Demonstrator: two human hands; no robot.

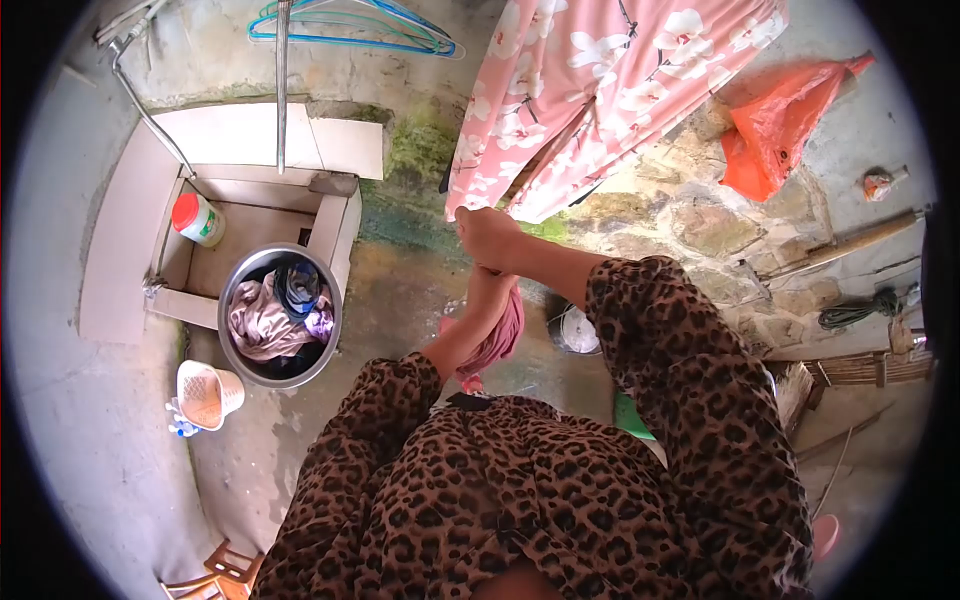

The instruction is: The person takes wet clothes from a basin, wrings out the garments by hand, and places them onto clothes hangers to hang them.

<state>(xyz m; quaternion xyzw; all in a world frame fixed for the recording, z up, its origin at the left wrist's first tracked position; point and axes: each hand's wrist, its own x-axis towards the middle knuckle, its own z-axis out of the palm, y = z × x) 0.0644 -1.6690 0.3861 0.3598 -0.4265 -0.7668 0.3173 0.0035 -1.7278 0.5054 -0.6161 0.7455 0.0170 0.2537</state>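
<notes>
My right hand (487,238) is closed in a fist, at the lower hem of a hanging pink cloth with white flowers (590,100). Whether it grips that hem I cannot tell. Just below, partly covered by the right hand, is my left hand (490,284); its fingers are hidden. A darker pink cloth (503,335) hangs in folds from the left hand, behind the forearm. To the left, a metal basin (337,345) holds a bundle of clothes (262,318), some beige, some dark blue and purple.
A tiled trough (345,215) holds a red-lidded container (198,219). A basket (210,395) stands by the left wall. Hangers (355,38) and a red plastic bag (775,135) hang on the walls. A bucket (577,330) is right of my hands; a wooden chair (230,565) is lower left.
</notes>
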